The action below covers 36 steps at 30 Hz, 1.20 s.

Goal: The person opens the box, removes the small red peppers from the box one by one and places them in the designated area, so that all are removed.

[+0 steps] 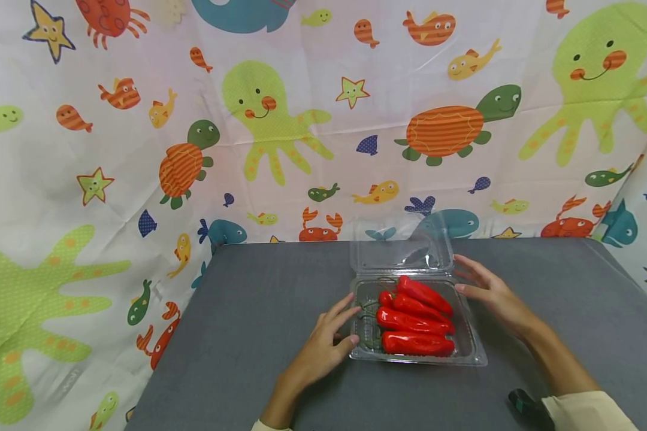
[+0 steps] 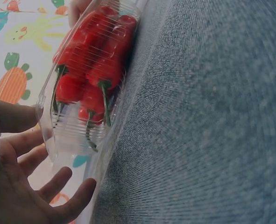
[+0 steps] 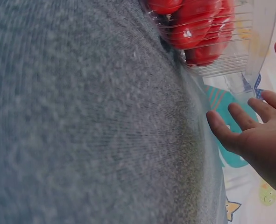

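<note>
A clear plastic clamshell container (image 1: 471, 350) sits on the grey table with its lid (image 1: 374, 254) raised at the back. Several long red peppers (image 1: 415, 323) lie inside, their green stems (image 2: 105, 102) pointing left. At the container's left rim, my left hand (image 1: 320, 347) touches the edge with fingers spread and fairly straight. My right hand (image 1: 496, 299) is at the back right corner, near the hinge, its fingers extended. In the right wrist view the fingers (image 3: 238, 116) of that hand stand beside the ribbed wall, loosely bent around nothing.
A grey cloth covers the table (image 1: 269, 287). Behind it and to the left hangs a white curtain (image 1: 302, 54) printed with sea animals. A small dark object (image 1: 525, 404) is by the right sleeve (image 1: 587, 412).
</note>
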{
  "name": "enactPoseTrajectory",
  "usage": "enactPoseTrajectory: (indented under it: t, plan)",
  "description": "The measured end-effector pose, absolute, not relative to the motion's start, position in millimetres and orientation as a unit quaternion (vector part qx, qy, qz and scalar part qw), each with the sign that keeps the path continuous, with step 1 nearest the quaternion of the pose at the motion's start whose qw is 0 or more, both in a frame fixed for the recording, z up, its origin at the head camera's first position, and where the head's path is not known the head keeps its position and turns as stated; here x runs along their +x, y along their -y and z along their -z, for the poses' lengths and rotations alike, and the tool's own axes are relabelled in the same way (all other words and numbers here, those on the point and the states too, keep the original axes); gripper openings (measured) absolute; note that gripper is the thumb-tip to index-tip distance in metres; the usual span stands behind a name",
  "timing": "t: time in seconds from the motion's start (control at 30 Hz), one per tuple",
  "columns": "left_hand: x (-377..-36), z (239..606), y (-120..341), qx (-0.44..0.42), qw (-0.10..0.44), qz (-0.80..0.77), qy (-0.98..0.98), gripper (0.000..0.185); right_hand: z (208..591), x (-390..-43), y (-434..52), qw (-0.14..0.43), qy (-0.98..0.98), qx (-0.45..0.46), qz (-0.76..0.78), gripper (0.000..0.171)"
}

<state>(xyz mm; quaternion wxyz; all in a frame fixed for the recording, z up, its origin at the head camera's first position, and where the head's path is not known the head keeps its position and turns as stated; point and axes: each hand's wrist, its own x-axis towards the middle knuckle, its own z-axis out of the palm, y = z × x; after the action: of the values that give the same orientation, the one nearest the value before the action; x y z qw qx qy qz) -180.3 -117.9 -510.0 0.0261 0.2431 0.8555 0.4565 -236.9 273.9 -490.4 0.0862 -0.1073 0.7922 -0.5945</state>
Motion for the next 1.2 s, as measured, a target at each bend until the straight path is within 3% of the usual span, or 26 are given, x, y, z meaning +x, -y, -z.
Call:
enactPoseTrajectory:
  t: [0.37, 1.2]
  plan:
    - [-179, 508, 119, 0.232, 0.049, -0.472, -0.849, 0.058, 497, -244, -273, 0.109, -0.796, -0.100, 0.586, 0.084]
    - [-183, 507, 122, 0.231, 0.064, -0.461, -0.854, 0.067, 495, -222, -279, -0.001, -0.826, -0.117, 0.551, 0.069]
